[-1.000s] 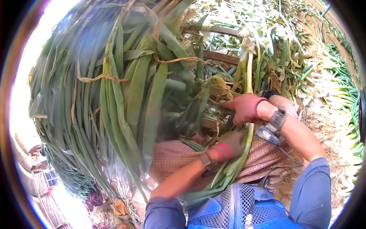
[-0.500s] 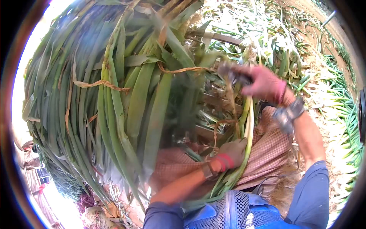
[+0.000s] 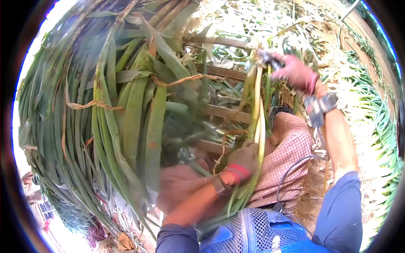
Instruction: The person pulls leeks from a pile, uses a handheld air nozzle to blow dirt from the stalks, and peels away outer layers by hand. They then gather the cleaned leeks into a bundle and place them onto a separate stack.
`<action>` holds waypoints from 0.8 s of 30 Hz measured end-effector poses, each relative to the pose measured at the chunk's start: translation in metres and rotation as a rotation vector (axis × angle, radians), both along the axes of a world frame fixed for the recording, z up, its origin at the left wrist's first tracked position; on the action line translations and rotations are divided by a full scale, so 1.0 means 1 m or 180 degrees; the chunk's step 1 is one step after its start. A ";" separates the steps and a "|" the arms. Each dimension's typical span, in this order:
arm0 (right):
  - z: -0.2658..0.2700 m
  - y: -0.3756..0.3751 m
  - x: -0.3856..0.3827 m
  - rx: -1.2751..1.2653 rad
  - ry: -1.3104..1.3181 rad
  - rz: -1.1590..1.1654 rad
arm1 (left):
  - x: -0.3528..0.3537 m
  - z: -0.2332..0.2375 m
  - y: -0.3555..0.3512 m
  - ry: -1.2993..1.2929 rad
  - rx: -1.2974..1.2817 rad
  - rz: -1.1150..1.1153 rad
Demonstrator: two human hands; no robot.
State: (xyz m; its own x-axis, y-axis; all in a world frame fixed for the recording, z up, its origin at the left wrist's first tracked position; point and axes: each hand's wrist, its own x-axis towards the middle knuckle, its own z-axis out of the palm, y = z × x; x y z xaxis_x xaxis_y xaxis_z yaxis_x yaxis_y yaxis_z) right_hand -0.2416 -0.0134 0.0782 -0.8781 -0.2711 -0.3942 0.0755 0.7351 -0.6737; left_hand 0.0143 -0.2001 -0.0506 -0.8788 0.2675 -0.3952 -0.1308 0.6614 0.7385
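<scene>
My left hand, in a dark glove with a red cuff, is closed around several green onions over my lap. Their pale stalks point up and away from me, and their green leaves trail down past my wrist. My right hand, in a pinkish-red glove, grips a dark hand tool with a metallic tip. That tip is right at the far, root end of the stalks; its exact kind is blurred.
A large heap of green onion leaves rises on my left. Wooden slats lie beyond my left hand. Cut leaves cover the ground ahead, and a long row of green onions lies at right. A dark cable crosses beside my checked trousers.
The view has shifted slightly to the right. My right hand and its tool have come to the stalks' root end, and the motion blur has eased. My left hand keeps its hold.
</scene>
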 end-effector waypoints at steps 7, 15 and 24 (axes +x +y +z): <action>-0.029 0.007 0.112 -0.0621 -0.0366 0.0327 | -0.020 0.008 -0.032 0.0125 0.0176 -0.0187; -0.065 0.011 0.180 -0.1270 -0.0087 0.0323 | -0.016 0.144 -0.118 0.3034 -0.0694 0.0909; -0.058 -0.002 0.217 -0.1131 0.0219 0.0226 | 0.024 0.163 -0.162 0.2665 -0.3180 0.1155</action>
State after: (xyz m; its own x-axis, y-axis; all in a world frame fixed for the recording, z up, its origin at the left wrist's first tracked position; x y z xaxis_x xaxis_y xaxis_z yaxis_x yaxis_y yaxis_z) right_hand -0.0245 -0.0157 0.0197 -0.8735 -0.4416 -0.2051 -0.0217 0.4562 -0.8896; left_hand 0.0387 -0.3619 0.1121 -0.9088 -0.1137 0.4015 -0.1627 0.9825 -0.0901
